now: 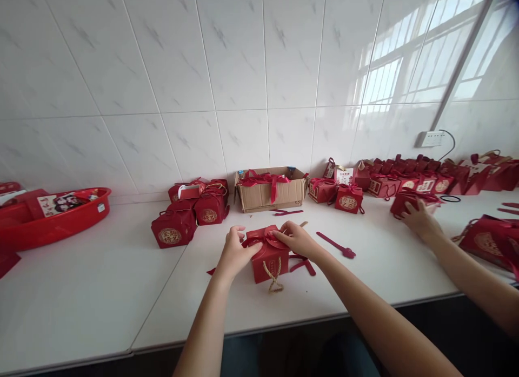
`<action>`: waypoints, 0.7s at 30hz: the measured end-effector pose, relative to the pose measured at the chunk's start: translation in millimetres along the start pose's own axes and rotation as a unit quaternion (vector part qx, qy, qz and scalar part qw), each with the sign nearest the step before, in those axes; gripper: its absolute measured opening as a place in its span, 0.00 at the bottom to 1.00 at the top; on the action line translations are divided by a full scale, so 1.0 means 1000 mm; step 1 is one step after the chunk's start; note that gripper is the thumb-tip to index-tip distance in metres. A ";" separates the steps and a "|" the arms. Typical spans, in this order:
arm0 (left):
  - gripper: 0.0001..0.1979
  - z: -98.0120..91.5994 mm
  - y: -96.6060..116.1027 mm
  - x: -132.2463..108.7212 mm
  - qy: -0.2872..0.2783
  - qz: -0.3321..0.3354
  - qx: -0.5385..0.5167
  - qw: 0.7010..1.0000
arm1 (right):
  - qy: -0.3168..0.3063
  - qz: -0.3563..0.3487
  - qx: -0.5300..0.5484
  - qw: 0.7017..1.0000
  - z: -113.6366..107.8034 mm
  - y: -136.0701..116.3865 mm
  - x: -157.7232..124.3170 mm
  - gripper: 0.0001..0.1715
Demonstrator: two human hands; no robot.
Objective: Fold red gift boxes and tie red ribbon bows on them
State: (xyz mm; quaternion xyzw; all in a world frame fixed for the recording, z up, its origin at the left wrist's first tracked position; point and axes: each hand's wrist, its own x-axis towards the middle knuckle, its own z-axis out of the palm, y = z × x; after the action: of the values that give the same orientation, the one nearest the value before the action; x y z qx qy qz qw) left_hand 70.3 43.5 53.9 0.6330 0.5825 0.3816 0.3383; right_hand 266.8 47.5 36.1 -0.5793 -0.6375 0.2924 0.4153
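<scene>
In front of me on the white counter stands a small red gift box (269, 263). A twisted gold rope handle (274, 280) hangs down its near side. Across its top lies a dark red ribbon (269, 236), looped around the middle. At the box's left top edge my left hand (235, 254) grips the ribbon's side, thumb over the top. My right hand (299, 241) pinches the ribbon at the right side of the top. Some fingertips are hidden behind the box and ribbon. Loose ribbon ends (302, 262) trail on the counter to the right.
Finished-looking red boxes (174, 226) stand left. A cardboard box of ribbons (270, 196) sits against the tiled wall. A red basin (77, 220) is far left, a loose ribbon (336, 244) lies right. Another person's hand (421, 220) touches a red box at right, with rows of boxes behind.
</scene>
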 end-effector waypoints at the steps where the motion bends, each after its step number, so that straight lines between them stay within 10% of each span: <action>1: 0.32 -0.001 -0.002 0.001 -0.008 -0.005 0.000 1.000 | -0.006 0.005 0.004 1.000 0.000 0.001 0.000 0.20; 14: 0.23 -0.022 0.001 -0.003 -0.084 0.018 0.072 0.994 | 0.030 -0.075 0.052 0.995 -0.008 0.013 0.000 0.25; 21: 0.18 -0.042 -0.009 0.000 -0.133 0.000 0.064 0.989 | -0.055 -0.175 -0.016 0.983 -0.041 0.006 -0.026 0.15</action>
State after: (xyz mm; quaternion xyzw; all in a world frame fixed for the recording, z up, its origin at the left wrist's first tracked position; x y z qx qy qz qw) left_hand 28.9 43.7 65.8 0.6986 0.5554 0.2561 0.3715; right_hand 305.3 18.8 46.2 -0.4481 -0.7555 0.2367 0.4151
